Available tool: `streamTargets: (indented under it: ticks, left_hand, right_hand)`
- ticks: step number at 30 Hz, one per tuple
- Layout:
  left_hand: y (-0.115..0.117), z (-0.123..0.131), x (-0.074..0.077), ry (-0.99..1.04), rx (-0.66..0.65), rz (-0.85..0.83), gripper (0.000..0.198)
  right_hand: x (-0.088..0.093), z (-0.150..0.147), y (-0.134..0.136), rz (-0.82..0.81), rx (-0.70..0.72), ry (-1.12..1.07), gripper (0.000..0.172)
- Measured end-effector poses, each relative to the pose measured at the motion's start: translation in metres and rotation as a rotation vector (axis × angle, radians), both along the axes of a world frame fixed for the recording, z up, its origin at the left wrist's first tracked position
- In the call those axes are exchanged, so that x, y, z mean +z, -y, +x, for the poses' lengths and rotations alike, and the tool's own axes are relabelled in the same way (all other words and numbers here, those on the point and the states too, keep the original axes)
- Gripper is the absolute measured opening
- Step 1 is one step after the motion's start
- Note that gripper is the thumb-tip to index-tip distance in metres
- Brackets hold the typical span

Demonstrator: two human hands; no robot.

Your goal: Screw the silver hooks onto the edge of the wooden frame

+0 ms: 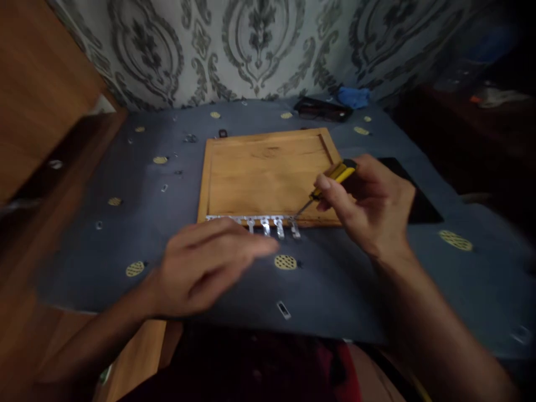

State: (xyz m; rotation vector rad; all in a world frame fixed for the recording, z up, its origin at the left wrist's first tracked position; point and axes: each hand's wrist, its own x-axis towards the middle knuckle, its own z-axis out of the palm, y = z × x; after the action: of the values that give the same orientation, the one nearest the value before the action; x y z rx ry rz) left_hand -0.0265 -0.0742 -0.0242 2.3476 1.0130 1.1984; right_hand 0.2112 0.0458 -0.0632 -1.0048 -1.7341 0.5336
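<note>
A wooden board [268, 173] lies on the dark blue patterned tabletop. Along its near edge runs a metal strip with several small silver hooks [265, 225] pointing toward me. My right hand [368, 201] grips a yellow and black screwdriver [337, 176], whose tip is by the strip near the rightmost hook. My left hand [213, 262] is held at the near left of the board, over the left part of the strip; its fingers are stretched out and slightly blurred, with nothing seen in them.
A black flat object [412, 192] lies right of the board, partly behind my right hand. Farther back are dark glasses or a case [322, 110] and a blue cloth [354, 97]. Small metal pieces [190, 138] lie to the left. A patterned curtain or wall [255, 50] borders the far side.
</note>
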Motion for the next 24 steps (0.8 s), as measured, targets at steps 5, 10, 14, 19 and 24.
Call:
streamTargets:
  ticks: [5, 10, 14, 19, 24]
  left_hand:
    - [-0.063, -0.08, -0.04, 0.066, 0.596, -0.229, 0.017]
    - [-0.109, -0.16, -0.065, 0.056, 0.842, -0.197, 0.019]
    - [-0.131, -0.191, -0.076, -0.03, 0.893, -0.233, 0.016]
    - [-0.162, -0.197, -0.089, -0.134, 0.891, -0.269, 0.034]
    - [-0.19, -0.197, -0.095, -0.189, 0.906, -0.298, 0.037]
  right_hand:
    - [0.005, 0.003, -0.005, -0.02, -0.053, 0.088, 0.034]
    - [0.007, 0.004, -0.008, -0.004, -0.088, 0.137, 0.04]
    - [0.01, 0.004, -0.006, -0.018, -0.096, 0.17, 0.044]
    - [0.011, 0.003, -0.004, -0.04, -0.107, 0.161, 0.047]
    - [0.011, 0.004, -0.007, -0.072, -0.098, 0.144, 0.045]
